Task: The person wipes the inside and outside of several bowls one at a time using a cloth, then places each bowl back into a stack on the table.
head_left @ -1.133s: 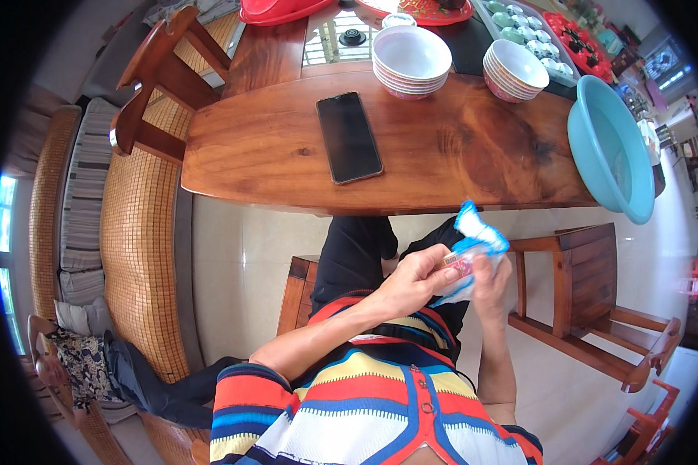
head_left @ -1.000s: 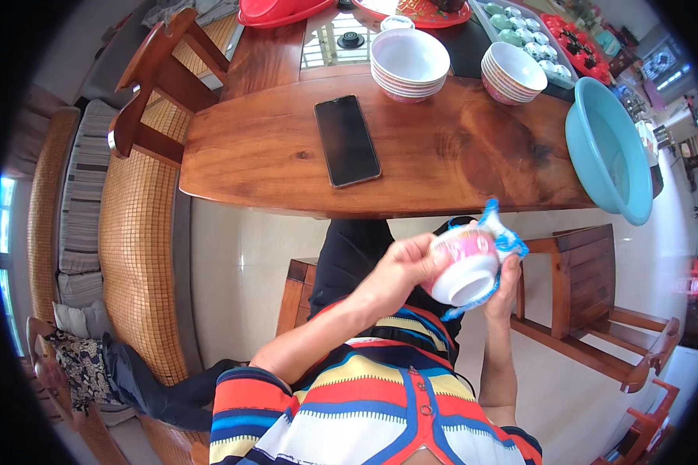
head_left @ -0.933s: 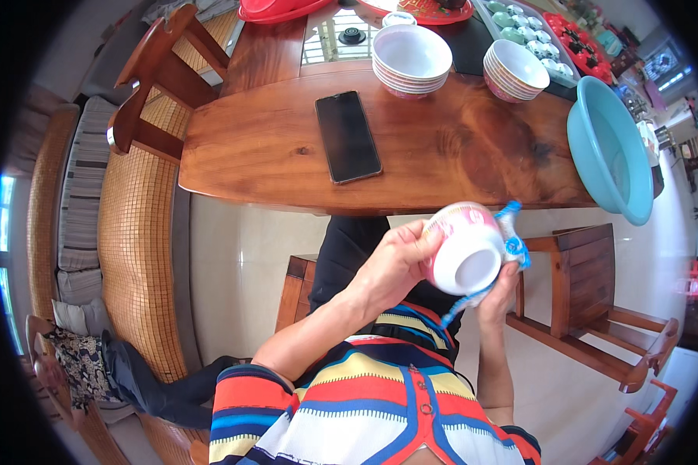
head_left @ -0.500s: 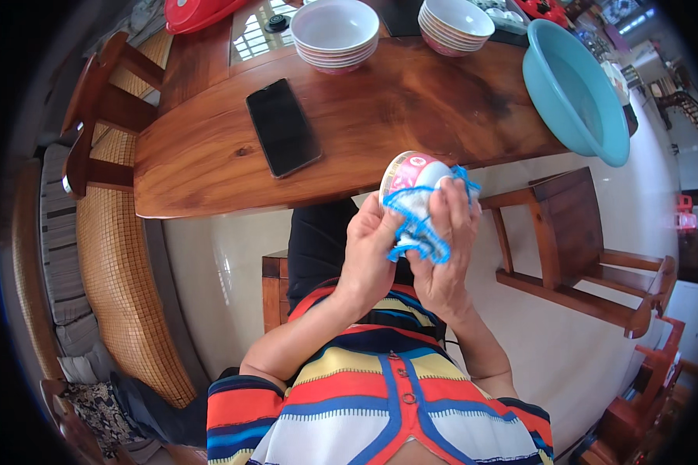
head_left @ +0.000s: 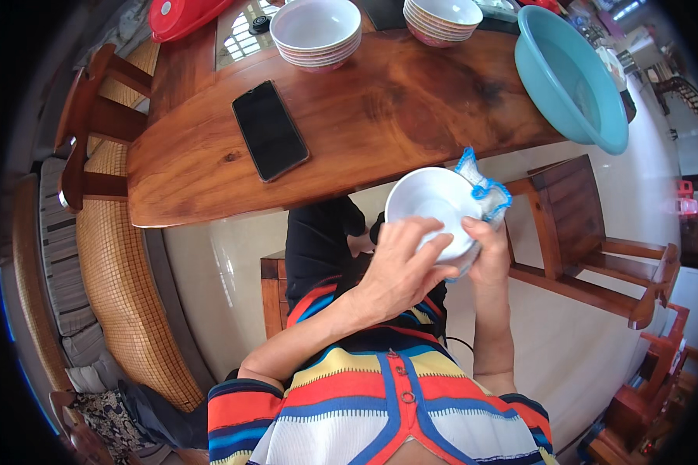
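Observation:
A white bowl (head_left: 425, 192) is tipped so that its smooth inside faces me, just off the table's near edge. My right hand (head_left: 488, 246) grips its right side, with the thumb over the rim. Between that hand and the bowl's outside is a white cloth with blue edging (head_left: 492, 195); part of it sticks up past the rim. My left hand (head_left: 402, 260) lies over the bowl's near left part, its fingers apart and reaching across the opening. Whether its fingertips press on the inner wall I cannot tell.
On the wooden table (head_left: 349, 116) lie a black phone (head_left: 270, 130) and two bowl stacks (head_left: 316, 35) (head_left: 442, 19). A light-blue basin (head_left: 570, 81) stands at the right end, a red lid-like item (head_left: 182, 17) at the far left. A wooden chair (head_left: 582, 225) is to the right, a woven-mat bench (head_left: 124, 302) left.
The bowl has turned from showing its pink patterned outside to showing its white inside. The cloth moved to its right side under my right hand, while my left hand came over the opening.

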`<state>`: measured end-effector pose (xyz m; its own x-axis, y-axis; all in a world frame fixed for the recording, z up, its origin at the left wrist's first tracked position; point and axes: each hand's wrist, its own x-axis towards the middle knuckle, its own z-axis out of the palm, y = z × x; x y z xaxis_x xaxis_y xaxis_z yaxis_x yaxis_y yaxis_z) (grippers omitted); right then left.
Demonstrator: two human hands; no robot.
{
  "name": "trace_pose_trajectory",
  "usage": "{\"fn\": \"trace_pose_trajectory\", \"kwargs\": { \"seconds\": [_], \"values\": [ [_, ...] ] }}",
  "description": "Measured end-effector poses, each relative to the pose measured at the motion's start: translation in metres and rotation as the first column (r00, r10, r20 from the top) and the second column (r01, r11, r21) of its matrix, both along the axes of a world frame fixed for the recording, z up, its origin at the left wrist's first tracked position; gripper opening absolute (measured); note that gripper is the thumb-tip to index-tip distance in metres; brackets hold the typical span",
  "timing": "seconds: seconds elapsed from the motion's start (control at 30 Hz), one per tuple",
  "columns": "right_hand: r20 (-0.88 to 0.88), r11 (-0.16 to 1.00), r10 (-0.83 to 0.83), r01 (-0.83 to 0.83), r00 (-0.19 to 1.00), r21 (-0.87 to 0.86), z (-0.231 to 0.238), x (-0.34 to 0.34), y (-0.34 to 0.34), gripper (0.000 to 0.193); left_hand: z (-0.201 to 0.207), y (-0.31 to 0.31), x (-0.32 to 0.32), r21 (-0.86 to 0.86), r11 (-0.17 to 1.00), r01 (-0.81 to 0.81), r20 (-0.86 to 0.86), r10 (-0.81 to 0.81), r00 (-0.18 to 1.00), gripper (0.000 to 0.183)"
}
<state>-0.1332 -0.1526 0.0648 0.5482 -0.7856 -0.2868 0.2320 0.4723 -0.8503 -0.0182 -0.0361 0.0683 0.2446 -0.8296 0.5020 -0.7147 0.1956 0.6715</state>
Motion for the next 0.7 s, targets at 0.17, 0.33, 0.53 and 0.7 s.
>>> {"fn": "trace_pose_trajectory", "kwargs": {
  "seconds": [0.17, 0.33, 0.53, 0.7],
  "values": [
    [0.159, 0.989, 0.144, -0.148, 0.977, 0.014, 0.006, -0.008, 0.003, 0.054, 0.003, 0.0, 0.016, 0.17, 0.977, -0.128, -0.606, 0.206, 0.768, 0.047],
    [0.176, 0.983, 0.18, -0.184, 0.968, 0.003, -0.008, -0.001, 0.004, 0.051, -0.013, 0.001, 0.017, 0.188, 0.947, 0.261, -0.954, 0.239, -0.181, 0.048],
    [-0.137, 0.968, 0.105, -0.133, 0.985, -0.214, -0.003, -0.006, 0.009, 0.054, -0.031, 0.008, 0.041, 0.387, 0.913, 0.131, -0.78, 0.247, 0.575, 0.058],
    [-0.639, 0.259, -0.04, -0.61, 0.768, -0.749, -0.001, 0.019, 0.022, 0.082, -0.037, 0.006, 0.031, 0.413, 0.878, 0.243, -0.664, 0.108, 0.74, 0.046]
  ]
}}
